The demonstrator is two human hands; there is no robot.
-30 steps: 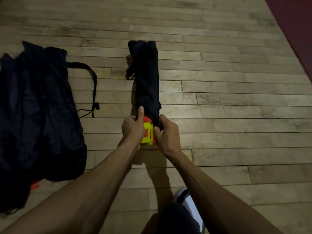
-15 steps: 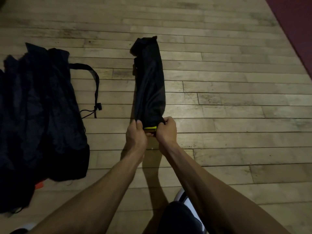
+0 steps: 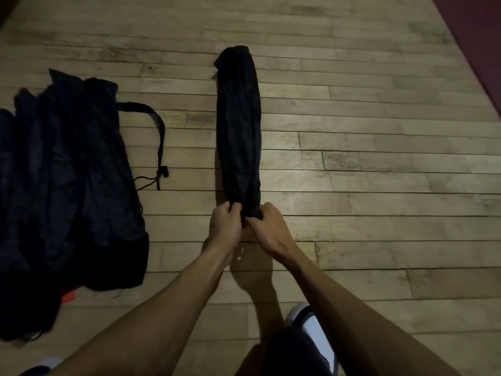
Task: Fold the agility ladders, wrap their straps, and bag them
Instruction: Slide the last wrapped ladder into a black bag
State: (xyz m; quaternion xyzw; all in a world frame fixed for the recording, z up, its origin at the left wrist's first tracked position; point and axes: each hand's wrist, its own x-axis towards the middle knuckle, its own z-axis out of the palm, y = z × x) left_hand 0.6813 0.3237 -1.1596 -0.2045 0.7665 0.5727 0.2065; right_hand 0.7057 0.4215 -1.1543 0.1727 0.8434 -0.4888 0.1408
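near end of the long black bag [image 3: 240, 126] was pinched by the left hand [image 3: 225, 225] and right hand [image 3: 267, 226], fingers curled tight on fabric; bag lay lengthwise on the wood floor [image 3: 379, 158].

Bare wood floor [image 3: 379, 164] lies open to my right of the narrow black bag [image 3: 238, 126], out to the dark red mat [image 3: 477, 36]. On my left, a floor gap, partly crossed by a strap loop [image 3: 160, 131] and drawcord [image 3: 146, 180], then the large black bag [image 3: 67, 185].

Long black bag [image 3: 240, 131] flat on floor
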